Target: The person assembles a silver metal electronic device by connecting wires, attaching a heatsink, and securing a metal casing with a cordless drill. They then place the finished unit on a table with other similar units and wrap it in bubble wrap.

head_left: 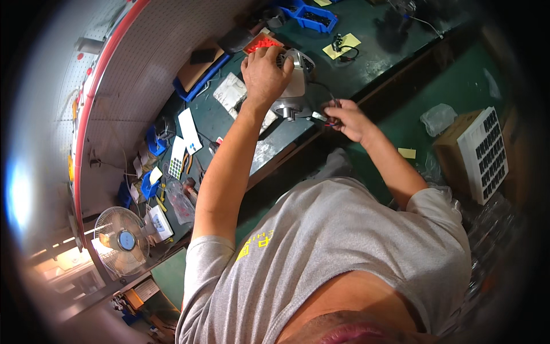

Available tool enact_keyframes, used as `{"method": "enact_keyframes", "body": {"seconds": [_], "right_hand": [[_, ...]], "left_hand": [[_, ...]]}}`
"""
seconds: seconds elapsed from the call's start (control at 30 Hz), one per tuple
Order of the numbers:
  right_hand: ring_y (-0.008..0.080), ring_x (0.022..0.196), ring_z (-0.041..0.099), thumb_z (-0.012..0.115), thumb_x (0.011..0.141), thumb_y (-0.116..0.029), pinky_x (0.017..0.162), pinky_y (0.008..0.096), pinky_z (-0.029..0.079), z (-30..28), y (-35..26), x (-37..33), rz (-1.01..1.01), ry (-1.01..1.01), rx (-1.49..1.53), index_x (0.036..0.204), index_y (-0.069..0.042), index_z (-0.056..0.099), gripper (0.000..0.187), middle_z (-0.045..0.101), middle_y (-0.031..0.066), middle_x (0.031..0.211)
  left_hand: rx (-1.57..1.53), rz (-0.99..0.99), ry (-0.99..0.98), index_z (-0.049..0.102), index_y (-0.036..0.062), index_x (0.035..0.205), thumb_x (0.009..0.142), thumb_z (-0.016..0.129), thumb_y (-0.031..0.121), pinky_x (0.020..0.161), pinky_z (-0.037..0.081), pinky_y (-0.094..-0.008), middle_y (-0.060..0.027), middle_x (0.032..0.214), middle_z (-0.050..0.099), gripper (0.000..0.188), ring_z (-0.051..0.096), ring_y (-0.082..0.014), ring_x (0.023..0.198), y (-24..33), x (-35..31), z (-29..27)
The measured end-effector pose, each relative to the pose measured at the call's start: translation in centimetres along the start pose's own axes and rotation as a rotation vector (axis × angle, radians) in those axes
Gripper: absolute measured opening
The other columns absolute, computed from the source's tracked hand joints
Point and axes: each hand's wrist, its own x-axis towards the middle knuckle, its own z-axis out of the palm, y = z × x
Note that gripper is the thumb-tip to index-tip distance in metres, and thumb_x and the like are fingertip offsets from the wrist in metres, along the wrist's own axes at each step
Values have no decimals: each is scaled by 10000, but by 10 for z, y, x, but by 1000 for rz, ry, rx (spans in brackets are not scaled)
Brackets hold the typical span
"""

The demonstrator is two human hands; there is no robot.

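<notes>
A silver-grey metal device with a rounded housing (295,86) and a short round stub at its near end sits on the green workbench; its exact kind I cannot tell. My left hand (264,79) grips the top of this housing, fingers curled over its far side. Off the bench's front edge, my right hand (348,119) pinches thin wires (330,121) beside the device, thumb and fingers closed. Dark cable (324,87) runs from the housing toward that hand. A small white piece (317,116) shows by the fingertips. Under the device lies a worn white block (232,94).
An orange box of red parts (263,42) and a blue bin (317,20) stand behind. Farther right, a black cable piece lies on yellow paper (342,46). Tools and blue bins crowd the left, near a fan (123,241). A carton (458,140) with a white panel stands right.
</notes>
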Motion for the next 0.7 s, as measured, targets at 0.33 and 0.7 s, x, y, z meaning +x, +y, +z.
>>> {"method": "enact_keyframes", "body": {"seconds": [0.33, 0.7], "right_hand": [[214, 834, 696, 557, 998, -78, 969, 382, 536, 35, 16, -27, -558, 29, 615, 1048, 32, 663, 161, 661, 66, 776], [134, 810, 648, 512, 1064, -218, 724, 283, 521, 70, 93, 3, -243, -37, 35, 1124, 0, 597, 242, 687, 83, 923]], "left_hand": [[42, 12, 3, 729, 101, 1088, 880, 645, 369, 1007, 410, -497, -155, 1129, 690, 349, 607, -355, 1094, -4, 1, 0], [83, 25, 38, 724, 99, 1095, 874, 624, 402, 1010, 411, -512, -162, 1105, 694, 388, 621, -357, 1077, -6, -2, 4]]}}
